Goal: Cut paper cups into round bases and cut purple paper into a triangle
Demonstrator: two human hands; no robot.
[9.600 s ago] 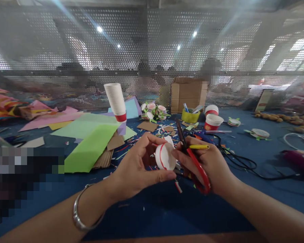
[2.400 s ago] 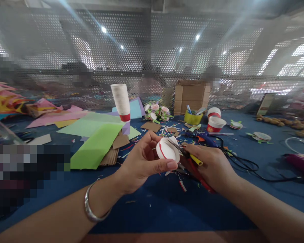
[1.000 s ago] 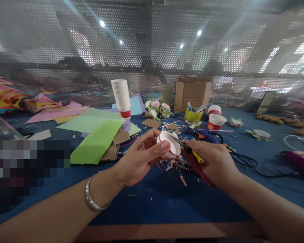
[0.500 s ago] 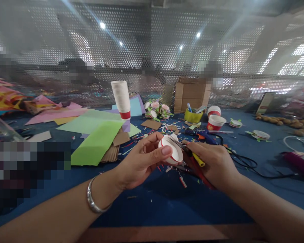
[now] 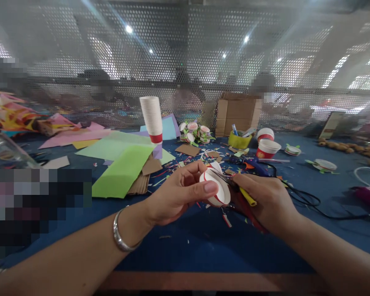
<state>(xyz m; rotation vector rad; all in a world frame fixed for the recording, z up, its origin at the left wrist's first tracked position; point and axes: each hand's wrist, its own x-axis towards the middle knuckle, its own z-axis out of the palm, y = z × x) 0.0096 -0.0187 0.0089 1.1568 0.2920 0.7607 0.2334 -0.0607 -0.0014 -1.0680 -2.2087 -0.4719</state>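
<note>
Between thumb and fingers, my left hand [image 5: 179, 195] grips the cut-down bottom of a paper cup [image 5: 221, 192], white inside with a red edge. My right hand [image 5: 267, 197] is closed round a pair of scissors [image 5: 248, 196] with yellow and red on the handles. The blades lie at the cup's far rim, where a strip of its wall stands up; whether they are fully closed I cannot make out. Paper scraps [image 5: 226, 220] in red and white lie on the blue table below.
A tall stack of paper cups [image 5: 151, 117] stands beyond green paper sheets [image 5: 123, 172]. Finished-looking paper turtles [image 5: 195, 132] are heaped at the back. Two red-and-white cups [image 5: 268, 148], a yellow holder [image 5: 239, 140] and a blue glue gun [image 5: 259, 165] with a black cord are to the right.
The whole view has shifted slightly, so things appear further right. Both hands keep their hold, and the scissors stay at the cup's rim with little visible change.
</note>
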